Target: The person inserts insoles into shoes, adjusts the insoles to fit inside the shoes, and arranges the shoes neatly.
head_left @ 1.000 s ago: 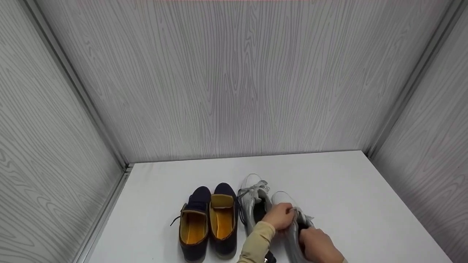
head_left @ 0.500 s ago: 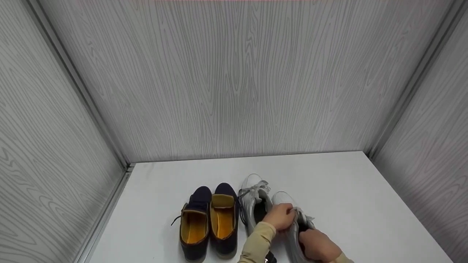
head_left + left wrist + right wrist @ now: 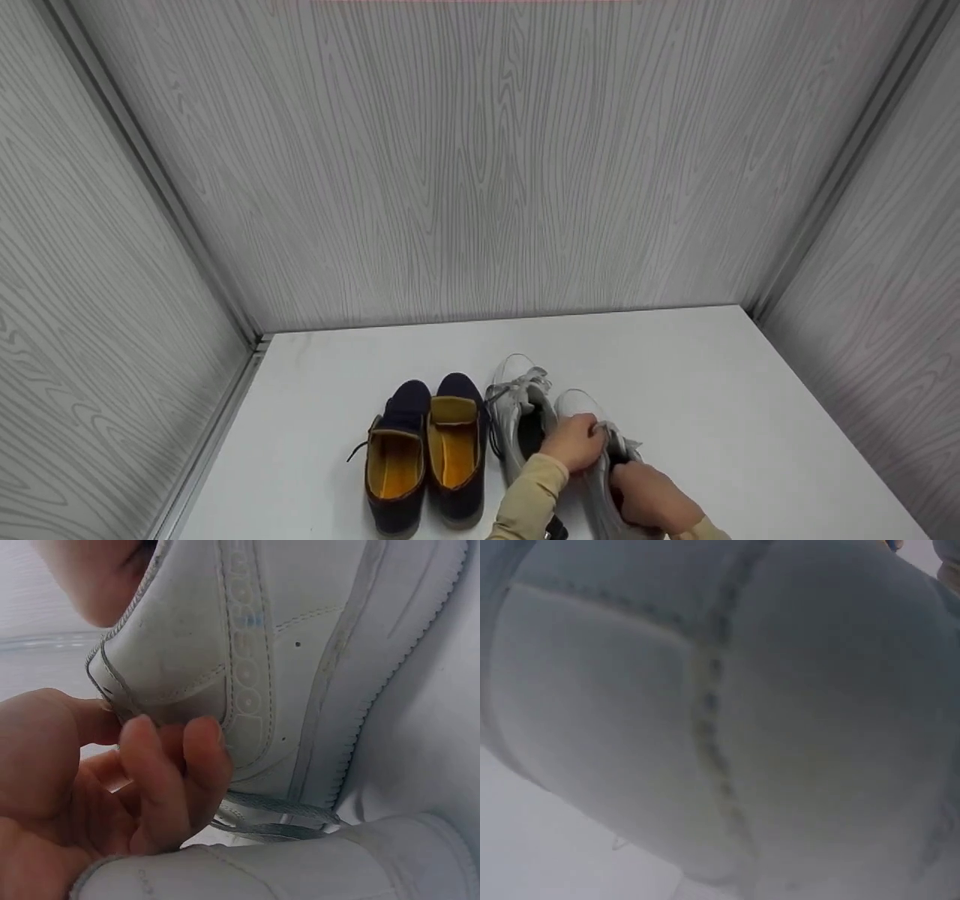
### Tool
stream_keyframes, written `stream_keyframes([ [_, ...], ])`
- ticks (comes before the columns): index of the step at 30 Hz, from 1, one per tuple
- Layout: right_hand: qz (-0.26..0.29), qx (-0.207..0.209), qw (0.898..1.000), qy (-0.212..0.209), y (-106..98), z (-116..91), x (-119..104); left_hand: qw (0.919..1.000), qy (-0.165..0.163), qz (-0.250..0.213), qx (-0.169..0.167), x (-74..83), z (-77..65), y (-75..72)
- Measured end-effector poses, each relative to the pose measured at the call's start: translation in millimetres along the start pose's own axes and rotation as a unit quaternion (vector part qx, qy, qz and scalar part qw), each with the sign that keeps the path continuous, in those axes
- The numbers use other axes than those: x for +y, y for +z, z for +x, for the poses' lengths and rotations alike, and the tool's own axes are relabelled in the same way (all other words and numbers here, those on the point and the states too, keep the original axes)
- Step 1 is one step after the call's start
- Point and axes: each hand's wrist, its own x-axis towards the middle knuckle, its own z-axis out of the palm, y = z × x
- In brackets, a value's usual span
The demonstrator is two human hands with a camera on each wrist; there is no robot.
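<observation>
A white lace-up sneaker [image 3: 579, 403], the right one of a pair, lies under both hands. My left hand [image 3: 574, 442] pinches the edge of its upper beside the laces. In the left wrist view, the thumb and curled fingertips [image 3: 204, 742] meet at that edge. My right hand [image 3: 651, 495] reaches into the shoe's opening from behind, its fingers hidden inside. Only pale stitched shoe leather [image 3: 607, 690] fills most of the right wrist view. Directly left of my left hand stands the other white sneaker [image 3: 510, 409], its laces tied in a bow.
Two dark navy shoes with orange-yellow insoles, a left one [image 3: 397, 510] and a right one [image 3: 463, 495], stand side by side to the left of the sneakers. All rest on a white tabletop [image 3: 322, 375]. Grey wood-grain panels [image 3: 480, 187] enclose it at the back and both sides.
Both hands stay at the same sneaker. The right hand has shifted very slightly forward, showing a little more sleeve than a second ago. The shoes have not visibly moved on the table.
</observation>
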Motion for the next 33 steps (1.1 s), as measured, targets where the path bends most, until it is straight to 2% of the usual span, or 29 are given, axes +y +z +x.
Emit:
stream_keyframes([
  [2, 0.026, 0.01, 0.999, -0.02, -4.1, 1.0, 1.5, 1.0, -0.003, -0.007, 0.004, 1.0, -2.9, -2.4],
  [6, 0.05, 0.038, 0.998, -0.015, -15.1, 1.2, 4.6, 0.9998, -0.009, -0.018, 0.004, 4.9, -8.9, -4.6],
  [11, 0.038, 0.087, 0.995, 0.04, -25.5, -1.2, 8.2, 0.9993, -0.005, -0.001, 0.038, 10.7, -16.5, -1.5],
  [15, 0.008, 0.127, 0.987, 0.098, -27.7, -1.8, 13.6, 0.9972, 0.006, 0.016, 0.073, 14.3, -24.5, 4.3],
  [18, -0.008, 0.135, 0.982, 0.133, -26.5, -2.0, 18.3, 0.9942, 0.017, 0.03, 0.102, 16.1, -33.3, 10.9],
  [20, -0.012, 0.129, 0.981, 0.146, -24.3, -2.2, 21.0, 0.99, 0.021, 0.056, 0.127, 16.3, -40.9, 17.1],
  [23, -0.016, 0.115, 0.981, 0.157, -19.2, -2.2, 24.6, 0.9826, 0.007, 0.097, 0.158, 15.1, -53.3, 29.6],
  [26, -0.02, 0.101, 0.981, 0.163, -12.8, -2.8, 27.8, 0.9782, -0.031, 0.112, 0.172, 12.3, -62.9, 44.6],
  [30, -0.031, 0.099, 0.981, 0.162, -4.5, -3.7, 30.9, 0.9724, -0.075, 0.113, 0.189, 9.0, -67.9, 61.9],
  [33, -0.036, 0.112, 0.98, 0.158, 0.5, -3.5, 31.4, 0.9681, -0.084, 0.131, 0.197, 9.9, -67.5, 65.7],
])
